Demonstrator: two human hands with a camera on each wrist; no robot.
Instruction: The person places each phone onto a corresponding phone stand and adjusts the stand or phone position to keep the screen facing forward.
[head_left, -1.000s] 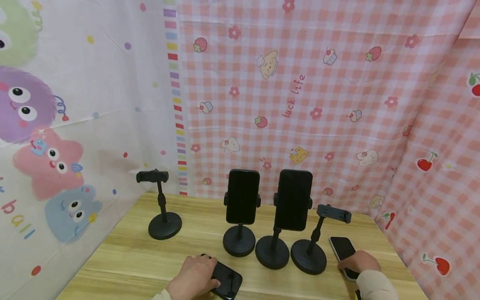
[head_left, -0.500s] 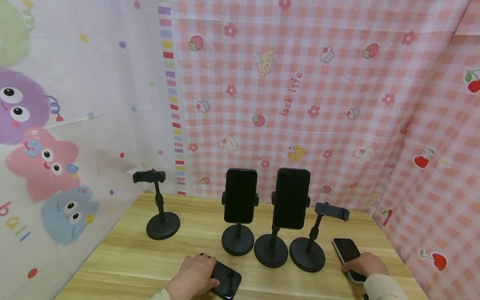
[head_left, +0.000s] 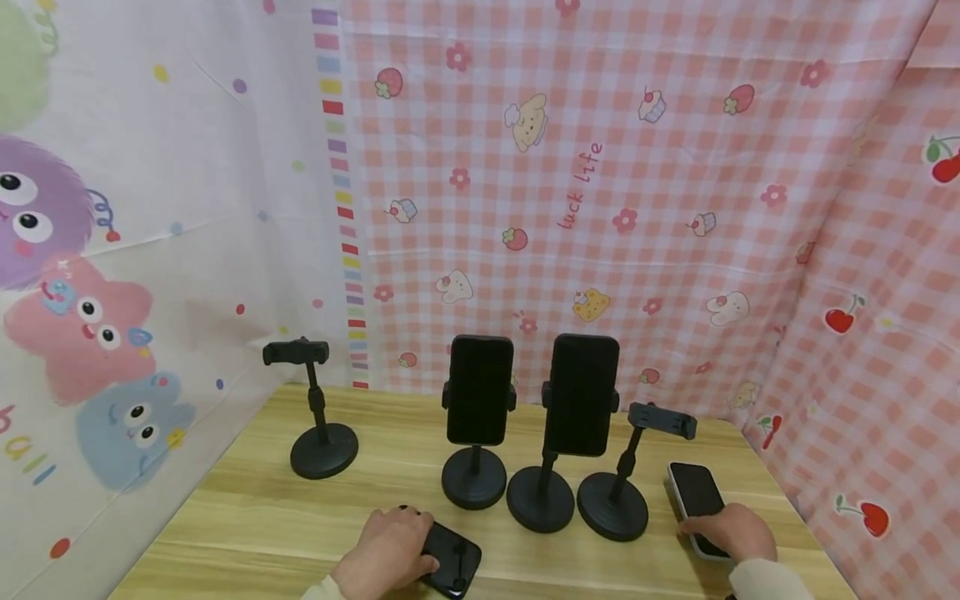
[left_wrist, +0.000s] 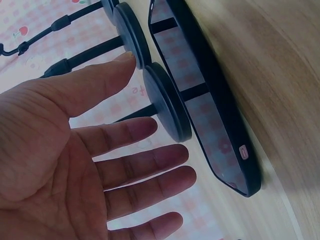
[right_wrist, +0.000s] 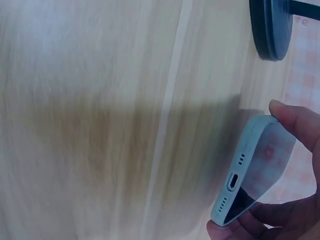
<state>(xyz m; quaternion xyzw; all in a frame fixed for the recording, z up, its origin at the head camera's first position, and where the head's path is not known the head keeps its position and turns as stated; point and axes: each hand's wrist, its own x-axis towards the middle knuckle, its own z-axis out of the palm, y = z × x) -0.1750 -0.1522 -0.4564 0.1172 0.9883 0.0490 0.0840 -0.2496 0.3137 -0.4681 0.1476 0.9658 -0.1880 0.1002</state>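
Note:
My right hand (head_left: 738,533) grips a smartphone (head_left: 697,492) in a pale case by its long edges, thumb on one side and fingers on the other. In the right wrist view the phone's charging-port end (right_wrist: 232,181) faces the camera, close over the table, glossy screen up. My left hand (head_left: 390,550) hovers by a black smartphone (head_left: 453,562) lying screen up. The left wrist view shows its fingers (left_wrist: 145,162) loosely extended beside the phone. Near the right hand stands a phone stand (head_left: 615,504) with a bare clamp (head_left: 662,419).
Two black stands hold upright phones (head_left: 480,390) (head_left: 582,394) mid-table. Another bare-clamped stand (head_left: 318,446) is at the back left. Round bases crowd the space between my hands. Patterned cloths (head_left: 637,167) rise behind the wooden table (head_left: 247,533) and along both sides.
The right hand has shifted its pale-cased phone slightly away from me and to the right, relative to the stands. The left hand and black phone stay put. The head view has panned slightly right.

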